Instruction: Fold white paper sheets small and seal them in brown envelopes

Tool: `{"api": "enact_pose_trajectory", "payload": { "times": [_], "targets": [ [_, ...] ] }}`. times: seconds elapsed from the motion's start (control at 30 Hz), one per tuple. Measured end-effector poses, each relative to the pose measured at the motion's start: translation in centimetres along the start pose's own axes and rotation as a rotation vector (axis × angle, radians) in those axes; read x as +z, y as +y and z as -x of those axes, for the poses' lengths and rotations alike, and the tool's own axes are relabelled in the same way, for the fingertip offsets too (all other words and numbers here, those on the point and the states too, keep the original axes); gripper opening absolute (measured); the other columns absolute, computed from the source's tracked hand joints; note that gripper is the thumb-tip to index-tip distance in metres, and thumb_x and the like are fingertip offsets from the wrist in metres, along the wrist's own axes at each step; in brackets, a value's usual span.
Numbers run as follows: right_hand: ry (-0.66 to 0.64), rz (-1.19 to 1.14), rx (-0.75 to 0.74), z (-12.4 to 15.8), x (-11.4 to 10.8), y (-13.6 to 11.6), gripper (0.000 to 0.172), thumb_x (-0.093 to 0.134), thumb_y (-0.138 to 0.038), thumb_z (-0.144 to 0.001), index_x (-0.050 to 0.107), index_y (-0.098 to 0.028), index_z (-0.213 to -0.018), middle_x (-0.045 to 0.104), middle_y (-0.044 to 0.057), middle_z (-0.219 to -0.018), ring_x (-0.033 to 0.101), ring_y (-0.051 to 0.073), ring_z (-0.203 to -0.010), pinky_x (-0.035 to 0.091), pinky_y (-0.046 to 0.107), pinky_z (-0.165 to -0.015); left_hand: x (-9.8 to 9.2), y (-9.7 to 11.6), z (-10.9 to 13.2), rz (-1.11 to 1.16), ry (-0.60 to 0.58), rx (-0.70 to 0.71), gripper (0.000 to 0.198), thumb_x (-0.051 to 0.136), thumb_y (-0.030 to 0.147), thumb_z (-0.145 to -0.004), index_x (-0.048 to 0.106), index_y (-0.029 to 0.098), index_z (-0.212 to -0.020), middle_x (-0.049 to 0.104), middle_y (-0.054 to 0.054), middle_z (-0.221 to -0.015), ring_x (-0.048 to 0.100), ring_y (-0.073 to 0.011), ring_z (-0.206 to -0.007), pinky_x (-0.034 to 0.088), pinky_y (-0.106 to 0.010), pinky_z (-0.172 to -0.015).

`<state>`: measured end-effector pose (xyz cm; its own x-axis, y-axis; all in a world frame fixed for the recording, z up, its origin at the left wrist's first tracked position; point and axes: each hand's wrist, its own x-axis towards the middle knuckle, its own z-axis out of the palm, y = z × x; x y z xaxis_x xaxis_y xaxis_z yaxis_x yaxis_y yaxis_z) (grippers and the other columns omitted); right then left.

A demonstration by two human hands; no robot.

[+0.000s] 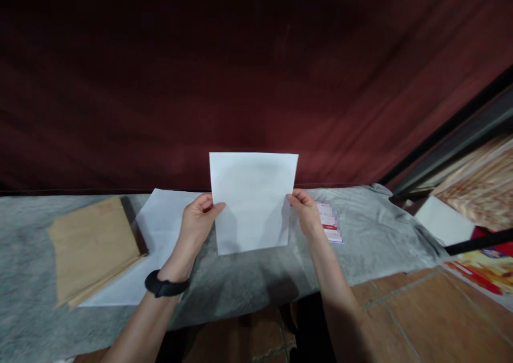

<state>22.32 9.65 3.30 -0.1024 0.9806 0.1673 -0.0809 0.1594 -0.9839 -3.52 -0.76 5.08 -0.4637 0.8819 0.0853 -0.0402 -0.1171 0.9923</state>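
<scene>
I hold a white sheet of paper (253,201) upright in front of me, above a table covered with grey cloth (248,277). My left hand (198,219) pinches its left edge, thumb in front. My right hand (305,211) grips its right edge the same way. A black band sits on my left wrist. Under my left hand lies another white sheet (160,229) flat on the cloth.
A stack of brown envelopes (92,248) lies at the left on the cloth. A small red and white printed card (331,223) lies right of my right hand. A dark red curtain (240,74) hangs behind. Tiled floor (420,320) and printed boards are at the right.
</scene>
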Motion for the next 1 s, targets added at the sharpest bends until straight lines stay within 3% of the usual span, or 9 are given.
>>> {"api": "enact_pose_trajectory", "payload": {
  "times": [0.1,0.2,0.3,0.4,0.53,0.63,0.73,0.87,1.0],
  "targets": [
    [0.086,-0.102,-0.217,-0.4,-0.4,-2.8,0.022,0.078,-0.038,-0.074,0.067,-0.024,-0.084,0.073,-0.001,-0.087,0.064,0.015,-0.083,0.050,0.028,-0.079,-0.3,2.8,0.2,-0.250,0.107,0.313,0.023,0.077,0.038,-0.075,0.071,0.020,-0.087,0.076,-0.002,-0.093,0.069,-0.0196,-0.091,0.054,-0.031,-0.085],
    [0.080,-0.122,-0.298,0.3,-0.6,-3.4,0.018,0.079,-0.035,-0.075,0.068,-0.024,-0.085,0.074,0.002,-0.101,0.066,0.019,-0.098,0.050,0.031,-0.087,-1.2,3.4,1.2,-0.369,-0.014,0.437,0.016,0.069,0.036,-0.083,0.071,0.021,-0.087,0.077,-0.005,-0.099,0.071,-0.0214,-0.097,0.055,-0.033,-0.089],
    [-0.034,-0.068,-0.240,1.5,-1.2,-2.0,0.014,0.077,-0.035,-0.078,0.070,-0.024,-0.085,0.074,0.004,-0.107,0.067,0.020,-0.100,0.051,0.033,-0.088,-2.7,1.4,2.5,-0.401,-0.226,0.440,0.015,0.060,0.032,-0.090,0.070,0.020,-0.091,0.076,-0.009,-0.108,0.071,-0.0228,-0.103,0.056,-0.034,-0.092],
    [-0.173,-0.011,-0.142,2.9,-2.4,0.7,0.013,0.075,-0.035,-0.078,0.070,-0.024,-0.081,0.074,0.005,-0.105,0.068,0.021,-0.101,0.051,0.033,-0.089,-4.2,-1.3,3.7,-0.514,-0.366,0.495,0.020,0.048,0.023,-0.095,0.068,0.021,-0.097,0.073,-0.009,-0.120,0.068,-0.0219,-0.116,0.053,-0.037,-0.103],
    [-0.254,0.146,-0.031,4.9,-4.5,4.1,0.010,0.070,-0.033,-0.079,0.068,-0.023,-0.078,0.074,0.004,-0.102,0.069,0.020,-0.099,0.052,0.032,-0.088,-5.0,-3.8,4.8,-0.717,-0.544,0.534,0.027,0.042,0.016,-0.096,0.067,0.022,-0.103,0.066,-0.008,-0.137,0.062,-0.0201,-0.127,0.048,-0.039,-0.112],
    [-0.392,0.328,-0.017,6.0,-5.8,5.0,0.011,0.061,-0.029,-0.084,0.069,-0.023,-0.080,0.075,0.004,-0.102,0.069,0.020,-0.100,0.052,0.034,-0.091,-5.2,-5.1,5.2,-0.819,-0.646,0.486,0.033,0.041,0.011,-0.092,0.068,0.023,-0.106,0.065,-0.005,-0.139,0.062,-0.0187,-0.127,0.047,-0.038,-0.114],
    [-0.491,0.509,-0.005,6.6,-6.3,4.7,0.023,0.050,-0.022,-0.087,0.073,-0.023,-0.086,0.076,0.003,-0.104,0.069,0.020,-0.106,0.051,0.037,-0.099,-5.7,-6.4,5.2,-0.875,-0.710,0.415,0.047,0.039,0.002,-0.085,0.070,0.027,-0.111,0.065,-0.001,-0.139,0.060,-0.0175,-0.130,0.046,-0.039,-0.116],
    [-0.387,0.630,-0.035,7.1,-4.9,4.5,0.033,0.045,-0.021,-0.092,0.073,-0.023,-0.110,0.074,0.004,-0.120,0.065,0.021,-0.119,0.047,0.040,-0.109,-5.6,-7.1,5.2,-0.922,-0.728,0.345,0.053,0.041,-0.001,-0.080,0.073,0.030,-0.108,0.069,0.001,-0.133,0.062,-0.0176,-0.127,0.041,-0.044,-0.119],
    [-0.384,0.738,-0.182,8.6,-0.9,5.7,0.043,0.042,-0.028,-0.100,0.059,-0.024,-0.139,0.059,0.006,-0.146,0.052,0.020,-0.138,0.041,0.040,-0.117,-2.1,-7.3,5.6,-0.986,-0.570,0.457,0.042,0.043,0.011,-0.092,0.068,0.023,-0.123,0.064,-0.007,-0.140,0.056,-0.0213,-0.134,0.031,-0.050,-0.123]
  ]
}}
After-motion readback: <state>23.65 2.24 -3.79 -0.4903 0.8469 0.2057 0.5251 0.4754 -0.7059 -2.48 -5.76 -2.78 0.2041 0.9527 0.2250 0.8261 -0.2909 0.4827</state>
